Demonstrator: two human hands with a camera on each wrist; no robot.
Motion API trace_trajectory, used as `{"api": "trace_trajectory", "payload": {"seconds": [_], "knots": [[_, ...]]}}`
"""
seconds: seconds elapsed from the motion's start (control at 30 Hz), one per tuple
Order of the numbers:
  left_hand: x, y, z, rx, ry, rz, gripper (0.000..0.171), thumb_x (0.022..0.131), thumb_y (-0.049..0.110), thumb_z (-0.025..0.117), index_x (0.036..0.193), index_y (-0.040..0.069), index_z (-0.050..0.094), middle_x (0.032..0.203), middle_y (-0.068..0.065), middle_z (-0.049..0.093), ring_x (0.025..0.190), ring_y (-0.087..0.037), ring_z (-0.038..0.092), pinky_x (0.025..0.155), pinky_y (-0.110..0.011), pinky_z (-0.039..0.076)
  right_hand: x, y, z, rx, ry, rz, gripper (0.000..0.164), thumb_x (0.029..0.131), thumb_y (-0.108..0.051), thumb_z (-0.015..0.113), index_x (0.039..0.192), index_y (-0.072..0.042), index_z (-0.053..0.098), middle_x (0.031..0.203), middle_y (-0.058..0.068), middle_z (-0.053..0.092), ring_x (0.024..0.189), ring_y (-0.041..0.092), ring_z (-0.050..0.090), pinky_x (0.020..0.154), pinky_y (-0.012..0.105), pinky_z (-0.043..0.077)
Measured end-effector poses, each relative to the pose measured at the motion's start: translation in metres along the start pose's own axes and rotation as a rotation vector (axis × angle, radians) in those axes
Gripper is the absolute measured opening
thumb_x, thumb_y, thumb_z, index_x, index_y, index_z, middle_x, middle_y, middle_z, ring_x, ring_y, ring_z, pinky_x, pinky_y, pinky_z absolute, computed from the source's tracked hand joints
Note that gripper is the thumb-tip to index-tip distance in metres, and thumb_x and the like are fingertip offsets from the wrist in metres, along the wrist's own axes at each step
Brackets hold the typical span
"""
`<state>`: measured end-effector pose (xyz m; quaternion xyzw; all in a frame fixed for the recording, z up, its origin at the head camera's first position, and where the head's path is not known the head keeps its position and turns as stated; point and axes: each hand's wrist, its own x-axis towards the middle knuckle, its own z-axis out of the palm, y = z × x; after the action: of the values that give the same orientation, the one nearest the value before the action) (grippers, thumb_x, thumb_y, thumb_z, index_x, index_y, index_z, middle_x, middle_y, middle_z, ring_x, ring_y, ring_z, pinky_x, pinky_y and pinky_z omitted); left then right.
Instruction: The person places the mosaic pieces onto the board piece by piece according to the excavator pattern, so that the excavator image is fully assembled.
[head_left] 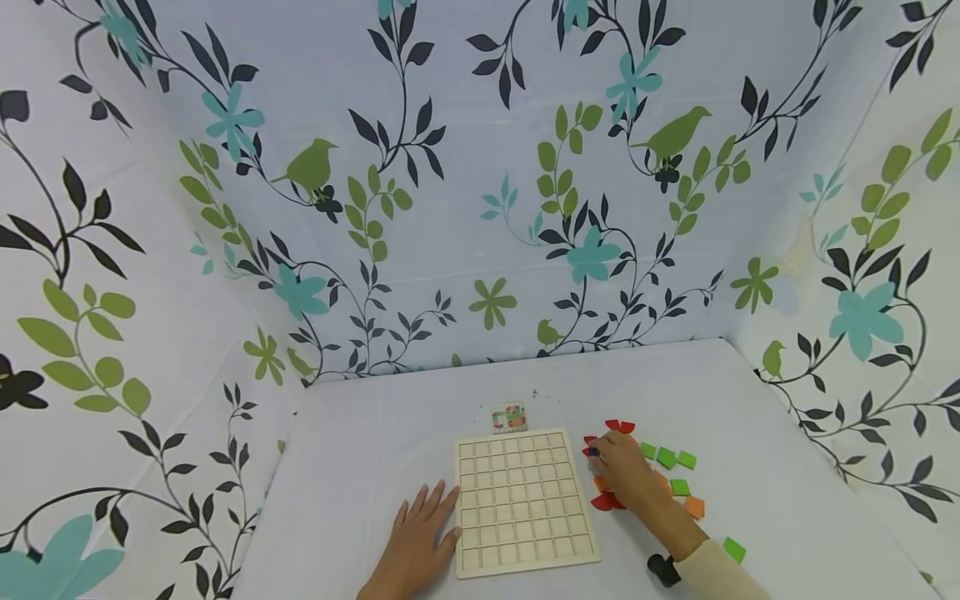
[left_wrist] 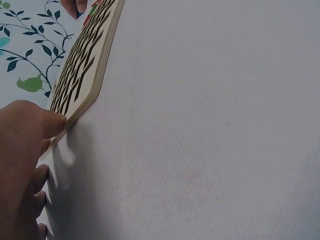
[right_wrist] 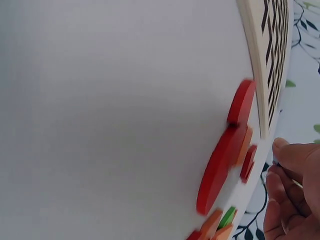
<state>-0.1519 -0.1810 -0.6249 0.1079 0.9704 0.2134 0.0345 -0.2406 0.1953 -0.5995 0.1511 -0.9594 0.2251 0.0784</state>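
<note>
A pale wooden grid board (head_left: 525, 500) with rows of square cells lies on the white table. My left hand (head_left: 418, 542) rests beside its left edge, fingers spread. In the left wrist view, the left thumb (left_wrist: 54, 124) touches the board's rim. To the right of the board, my right hand (head_left: 626, 471) is over a group of coloured pieces and pinches a small dark blue piece (head_left: 594, 452) between thumb and fingers. Red pieces (head_left: 606, 502) lie around this hand, partly hidden by it. The right wrist view shows red pieces (right_wrist: 220, 167) close by the board's edge.
Green pieces (head_left: 666, 457) and orange pieces (head_left: 694, 507) are scattered to the right of my right hand. A small picture card (head_left: 509, 417) lies just behind the board. Near the right wrist is a black object (head_left: 663, 570). Patterned cloth (head_left: 450, 167) encloses the table's back and sides.
</note>
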Motion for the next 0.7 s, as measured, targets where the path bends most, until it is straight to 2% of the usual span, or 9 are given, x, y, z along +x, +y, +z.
{"api": "trace_trajectory", "payload": {"seconds": [0.1,0.23,0.43,0.6,0.7], "knots": [[0.0,0.0,0.0,-0.004,-0.004,-0.005,0.06,0.105,0.043,0.06,0.16,0.021,0.048,0.168,-0.013,0.041,0.157,-0.044,0.03,0.122,-0.076,0.019,0.001,-0.009,0.007,0.015,-0.015,-0.031,0.026,0.095,-0.008,0.078,0.119,0.004,0.074,0.109,0.01,0.068,0.102,0.025,0.067,0.09,0.042,0.061],[0.0,0.0,0.0,-0.011,-0.009,-0.008,0.061,0.105,0.045,0.059,0.16,0.022,0.047,0.168,-0.012,0.04,0.158,-0.044,0.03,0.123,-0.075,0.018,-0.001,-0.018,0.015,0.01,-0.041,-0.027,0.028,0.096,-0.012,0.078,0.122,0.001,0.075,0.111,0.008,0.069,0.103,0.023,0.067,0.093,0.042,0.061],[0.0,0.0,-0.001,-0.006,-0.005,-0.017,0.061,0.105,0.044,0.06,0.16,0.022,0.047,0.168,-0.012,0.04,0.158,-0.043,0.029,0.123,-0.075,0.018,-0.002,-0.022,0.021,-0.023,-0.04,-0.034,0.03,0.097,-0.016,0.079,0.123,-0.002,0.076,0.112,0.006,0.07,0.101,0.019,0.068,0.093,0.041,0.061],[0.0,0.001,0.0,0.0,0.005,-0.02,0.061,0.105,0.044,0.06,0.16,0.022,0.048,0.168,-0.011,0.041,0.157,-0.043,0.03,0.123,-0.075,0.018,-0.002,-0.022,0.022,-0.047,-0.031,-0.079,0.03,0.096,-0.019,0.08,0.124,-0.007,0.079,0.106,0.001,0.068,0.091,0.012,0.062,0.085,0.034,0.059],[0.0,0.001,0.0,-0.004,0.004,-0.015,0.061,0.105,0.044,0.06,0.16,0.022,0.048,0.168,-0.012,0.041,0.157,-0.044,0.03,0.123,-0.075,0.018,-0.003,-0.023,0.022,-0.048,-0.042,-0.07,0.032,0.096,-0.023,0.08,0.126,-0.011,0.079,0.103,-0.003,0.066,0.089,0.009,0.057,0.079,0.031,0.052]]}}
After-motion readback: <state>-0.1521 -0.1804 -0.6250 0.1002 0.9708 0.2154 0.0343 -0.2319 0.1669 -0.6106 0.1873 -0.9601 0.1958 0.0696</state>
